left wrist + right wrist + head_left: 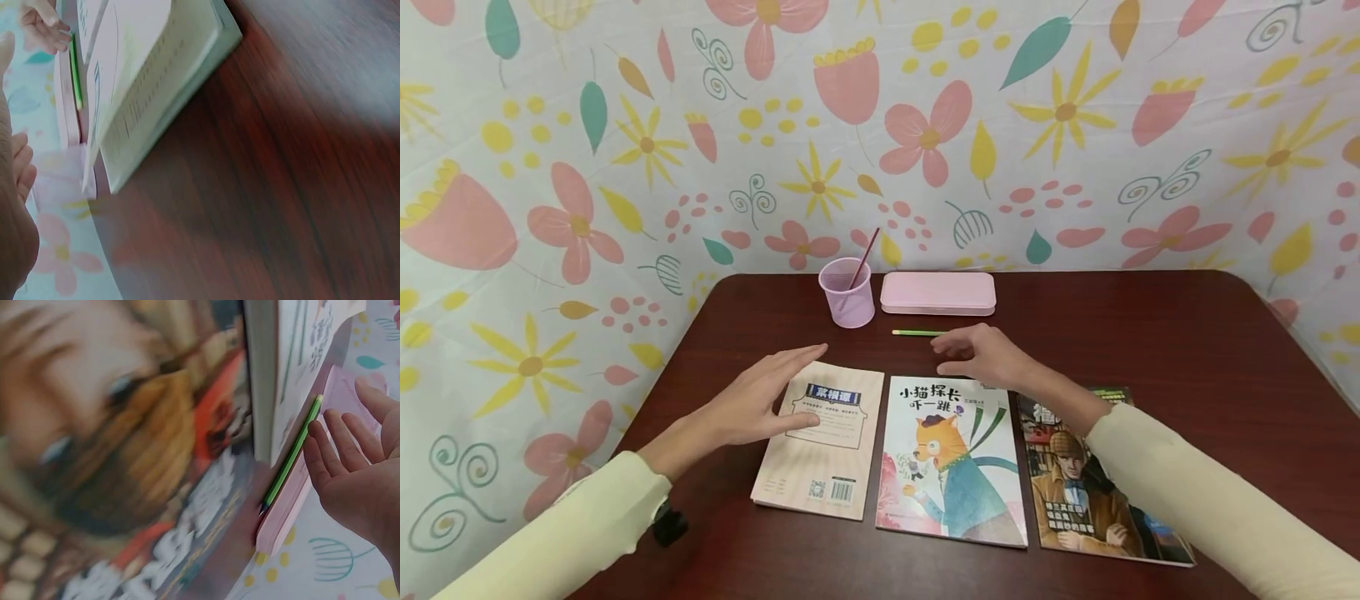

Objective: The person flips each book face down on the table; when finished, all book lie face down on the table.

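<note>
My left hand point(756, 404) is held over the beige book point(820, 475) at the left, its fingers straight and the thumb apart. Nothing is in that hand. In the left wrist view, the cover of the beige book point(134, 69) stands a little away from its pages. Beyond the top edge of the middle book point(951, 475), which has an orange cat on its cover, hovers my right hand point(981, 354) with loosely bent fingers. A green pencil point(913, 333) lies close by its fingertips. The right wrist view shows the palm bare, near the green pencil point(294, 453).
A dark magazine point(1067, 500) with a man in a cap lies under my right forearm. At the back stand a lilac cup point(842, 310) holding a dark red pencil point(868, 250) and a flat pink pencil case point(937, 292). Behind the brown table point(1112, 325) hangs a flowered cloth point(1060, 167).
</note>
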The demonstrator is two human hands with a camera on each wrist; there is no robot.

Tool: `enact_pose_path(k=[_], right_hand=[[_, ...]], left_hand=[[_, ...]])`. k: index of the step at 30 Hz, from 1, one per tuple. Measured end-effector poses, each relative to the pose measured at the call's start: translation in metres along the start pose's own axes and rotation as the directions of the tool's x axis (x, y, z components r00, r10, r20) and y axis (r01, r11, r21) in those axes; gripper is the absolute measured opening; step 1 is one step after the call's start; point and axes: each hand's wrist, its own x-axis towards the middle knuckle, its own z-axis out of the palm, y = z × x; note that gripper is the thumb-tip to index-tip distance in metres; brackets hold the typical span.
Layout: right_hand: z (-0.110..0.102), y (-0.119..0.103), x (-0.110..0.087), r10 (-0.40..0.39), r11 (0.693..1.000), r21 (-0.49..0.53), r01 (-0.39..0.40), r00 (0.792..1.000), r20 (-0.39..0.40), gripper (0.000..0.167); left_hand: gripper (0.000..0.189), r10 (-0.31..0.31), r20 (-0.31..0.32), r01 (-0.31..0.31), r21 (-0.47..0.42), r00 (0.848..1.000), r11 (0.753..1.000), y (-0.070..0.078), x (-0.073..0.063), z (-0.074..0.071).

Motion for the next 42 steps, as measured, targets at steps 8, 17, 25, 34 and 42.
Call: enact_pose_path(k=[8, 17, 25, 34, 42], right_hand=[[-0.013, 0.011, -0.029, -0.016, 0.999, -0.038, 0.017, 1.000, 0.021, 0.042], [-0.027, 0.026, -0.051, 0.030, 0.999, -0.024, -0.029, 0.999, 0.024, 0.038], [-0.031, 0.033, -0.060, 0.038, 0.999, -0.004, -0.038, 0.999, 0.002, 0.037], [-0.036, 0.040, -0.069, 0.041, 0.999, 0.013, -0.042, 0.999, 0.022, 0.034], [-0.033, 0.044, -0.071, 0.044, 0.999, 0.009, -0.044, 0.999, 0.009, 0.034]], left_hand=[[0.116, -0.060, 0.078, 0.065, -0.065, 0.995, 0.996, 0.023, 0.016, 0.021], [0.129, -0.095, 0.143, 0.110, -0.106, 0.985, 0.988, 0.052, 0.014, 0.044], [0.136, -0.092, 0.160, 0.106, -0.084, 0.983, 0.991, 0.074, 0.005, 0.067], [0.140, -0.083, 0.156, 0.093, -0.062, 0.984, 0.994, 0.086, -0.003, 0.086], [0.144, -0.085, 0.149, 0.091, -0.031, 0.985, 0.995, 0.095, -0.009, 0.095]])
